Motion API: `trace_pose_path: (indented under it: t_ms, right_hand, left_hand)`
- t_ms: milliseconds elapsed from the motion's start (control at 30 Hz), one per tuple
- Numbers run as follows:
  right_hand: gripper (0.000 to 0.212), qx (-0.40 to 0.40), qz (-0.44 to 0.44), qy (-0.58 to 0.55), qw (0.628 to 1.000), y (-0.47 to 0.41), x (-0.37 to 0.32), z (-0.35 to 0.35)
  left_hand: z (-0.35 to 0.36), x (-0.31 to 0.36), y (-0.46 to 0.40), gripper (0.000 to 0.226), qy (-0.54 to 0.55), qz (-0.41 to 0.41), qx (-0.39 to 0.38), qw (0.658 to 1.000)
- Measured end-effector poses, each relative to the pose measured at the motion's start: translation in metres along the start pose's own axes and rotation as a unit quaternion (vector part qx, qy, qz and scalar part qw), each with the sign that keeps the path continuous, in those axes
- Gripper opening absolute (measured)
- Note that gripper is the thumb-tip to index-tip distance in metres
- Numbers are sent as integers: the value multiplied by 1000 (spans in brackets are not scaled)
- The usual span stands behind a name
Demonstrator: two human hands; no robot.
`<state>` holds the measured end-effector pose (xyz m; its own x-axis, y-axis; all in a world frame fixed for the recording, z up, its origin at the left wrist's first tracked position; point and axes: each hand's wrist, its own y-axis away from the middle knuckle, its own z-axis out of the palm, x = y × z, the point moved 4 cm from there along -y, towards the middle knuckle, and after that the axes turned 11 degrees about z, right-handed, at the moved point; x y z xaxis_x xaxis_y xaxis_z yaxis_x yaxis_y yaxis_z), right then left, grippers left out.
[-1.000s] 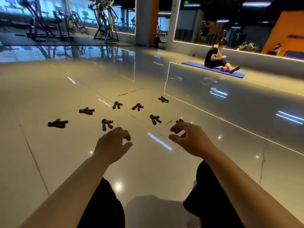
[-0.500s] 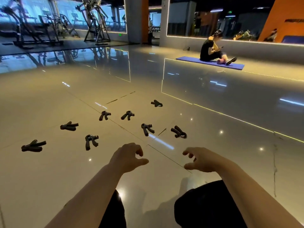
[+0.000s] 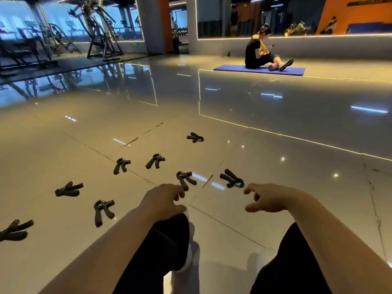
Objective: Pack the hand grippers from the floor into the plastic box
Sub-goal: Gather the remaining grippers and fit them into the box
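Note:
Several black hand grippers lie scattered on the glossy floor. My left hand point(image 3: 163, 200) hovers with curled fingers, its fingertips just short of the handles of one hand gripper point(image 3: 185, 179). My right hand point(image 3: 269, 199) reaches forward with fingers loosely curled, its fingertips just below and to the right of another hand gripper point(image 3: 232, 179). Neither hand holds anything that I can make out. More grippers lie farther off point(image 3: 156, 160), point(image 3: 122, 165), point(image 3: 195, 137) and to the left point(image 3: 104, 211), point(image 3: 69, 189), point(image 3: 14, 230). I see no plastic box clearly.
My knees in dark trousers point(image 3: 169, 240) fill the bottom of the view. A person sits on a blue mat point(image 3: 258, 70) at the far right. Gym machines point(image 3: 99, 30) stand at the back left. Wide floor lies between.
The view has drawn nearer and tipped down. Both hands have pulled back toward me; my right hand no longer covers the nearest right gripper and now sits just beside it.

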<state>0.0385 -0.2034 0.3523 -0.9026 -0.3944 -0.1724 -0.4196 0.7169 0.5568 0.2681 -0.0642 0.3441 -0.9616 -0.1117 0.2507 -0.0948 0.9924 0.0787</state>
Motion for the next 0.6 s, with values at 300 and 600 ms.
trace_pose_path:
  t_ms: [300,600]
  right_hand:
    - [63,-25,24,-10,999,-113,-17,-33]
    - [61,-87,43,10,995,-257,-12,-42]
  left_hand:
    - [-7,-59,-124,38,50,25,-48,997]
    - [5,-108,-263,46,15,65,-115,991]
